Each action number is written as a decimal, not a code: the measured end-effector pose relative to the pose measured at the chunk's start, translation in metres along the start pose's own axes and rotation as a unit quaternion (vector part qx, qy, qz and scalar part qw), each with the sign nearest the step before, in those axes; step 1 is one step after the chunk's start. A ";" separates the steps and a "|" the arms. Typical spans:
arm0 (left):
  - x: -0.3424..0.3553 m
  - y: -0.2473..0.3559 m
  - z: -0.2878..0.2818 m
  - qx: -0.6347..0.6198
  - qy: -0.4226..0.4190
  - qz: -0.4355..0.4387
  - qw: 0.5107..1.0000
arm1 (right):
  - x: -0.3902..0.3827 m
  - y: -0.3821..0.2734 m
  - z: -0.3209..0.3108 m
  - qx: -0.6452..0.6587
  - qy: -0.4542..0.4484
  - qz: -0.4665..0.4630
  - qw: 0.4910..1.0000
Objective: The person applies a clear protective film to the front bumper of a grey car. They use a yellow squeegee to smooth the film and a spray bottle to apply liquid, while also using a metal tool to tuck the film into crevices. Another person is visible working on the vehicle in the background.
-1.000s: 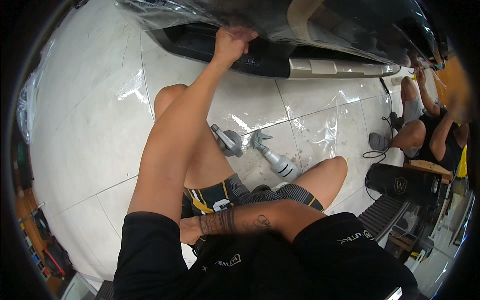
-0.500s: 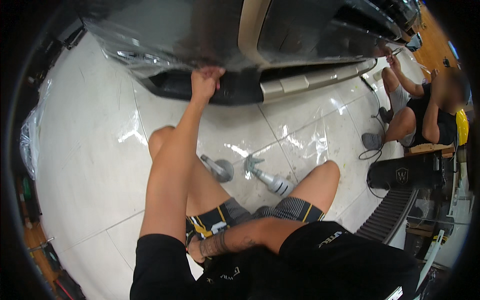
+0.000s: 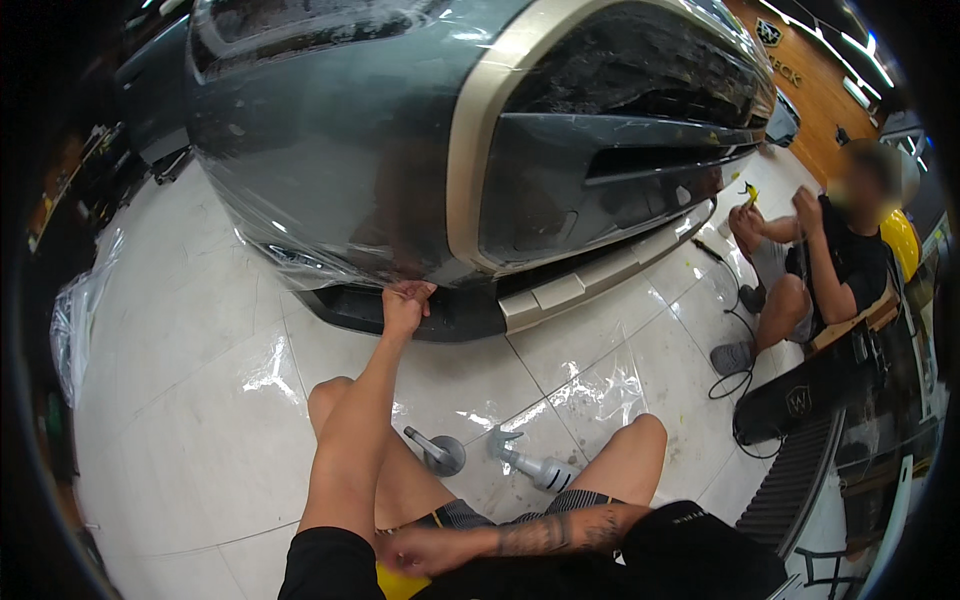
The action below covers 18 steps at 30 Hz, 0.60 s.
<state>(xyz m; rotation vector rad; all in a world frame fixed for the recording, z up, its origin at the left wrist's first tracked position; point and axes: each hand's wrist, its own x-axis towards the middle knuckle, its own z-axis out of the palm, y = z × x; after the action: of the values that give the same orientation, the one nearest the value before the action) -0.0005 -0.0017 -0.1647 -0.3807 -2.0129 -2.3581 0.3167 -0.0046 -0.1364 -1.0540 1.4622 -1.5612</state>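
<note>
My left hand is at the lower edge of a dark grey car bumper, its fingers pinched on the edge of a clear film. The film drapes loose and creased over the bumper's left corner. Below my fingers runs a black lower trim. My right hand is low over my lap, blurred, and its fingers cannot be made out. Something yellow shows just under it; its kind is unclear. Between my knees a spray bottle lies on the floor beside a round metal suction-cup-like piece with a handle.
At the right another person sits low by the bumper, holding a small yellow-green tool. A black case and a dark cable lie nearby. Crumpled clear plastic lies at the far left on wet tiles.
The view has tilted up, showing more of the car. My left hand stays at the bumper's lower edge. My right hand has shifted over my lap, and the other person has lowered a hand from the bumper.
</note>
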 end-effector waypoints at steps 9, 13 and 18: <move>0.004 -0.013 0.002 -0.020 0.007 -0.012 1.000 | -0.132 -0.001 -0.161 0.451 0.517 -0.090 0.722; 0.006 -0.028 -0.019 0.012 0.017 0.036 0.999 | -0.048 -0.130 -0.220 -0.465 0.462 -0.107 0.747; 0.021 -0.045 -0.015 -0.018 -0.020 0.001 1.000 | 0.025 -0.183 -0.295 -0.892 0.373 -0.148 0.209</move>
<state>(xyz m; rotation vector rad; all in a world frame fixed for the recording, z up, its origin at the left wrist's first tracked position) -0.0313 -0.0054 -0.2064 -0.4341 -1.9889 -2.4067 0.0390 0.1013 0.0439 -1.4912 4.0392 0.9445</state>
